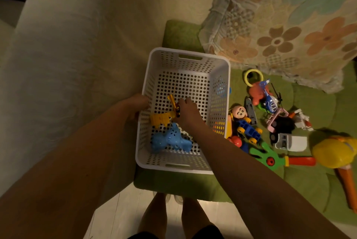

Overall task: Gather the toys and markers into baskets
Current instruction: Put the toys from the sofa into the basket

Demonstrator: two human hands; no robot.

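Nearest of all, two bare feet point(160, 211) are seen on a pale floor, just in front of the white basket point(173, 169), which is set on a green mat point(173, 182). The left wall of the basket is gripped by the left hand point(138, 103), its fingers curled over the rim. The right hand point(188, 111) is reached down inside the basket, and the black-and-yellow end of a yellow toy point(160, 120) is held in its bent fingers, though the grip itself is partly hidden by the back of the hand. A blue toy point(170, 140) is laid on the basket floor at its near end, touching the yellow toy. To the right of the basket, loose toys are scattered on the mat: a green hand-shaped clapper point(264, 154), a large yellow duck toy point(334, 151), a white toy car point(291, 142), a doll on a blue car point(239, 113) just beside the basket wall, a blue helicopter point(270, 101) and, farther off, a yellow ring point(254, 77). Beyond the basket to the right, a flowered blanket point(289, 26) is spread, and a pale cover point(67, 45) is seen to its left.
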